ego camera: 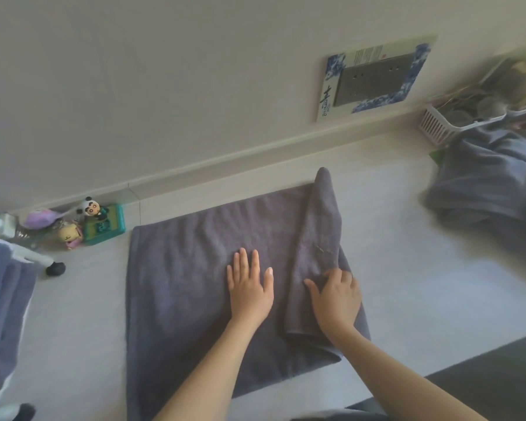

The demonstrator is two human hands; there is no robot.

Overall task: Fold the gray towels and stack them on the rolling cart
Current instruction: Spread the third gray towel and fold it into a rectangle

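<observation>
Two bare hands rest on a gray towel point(195, 284) spread flat across a pale surface that runs along a wall; the left hand point(249, 287) lies palm down near the towel's middle, fingers straight and slightly spread, gripping nothing; the right hand point(336, 299) sits just beside it on a folded-over strip of the towel's right edge, its fingers curled and pinching that flap of cloth. The flap runs away from the person, narrowing to a raised point at the far edge. A second pile of gray towels point(486, 177) lies crumpled well apart on the right, beside a pink basket point(434, 126); on the left edge, the rolling cart point(28, 253) holds folded gray cloth, with a dark wheel showing. Small toy figures point(91, 220) stand near the wall behind the cart; a blue-patterned frame point(374, 77) is on the wall.
</observation>
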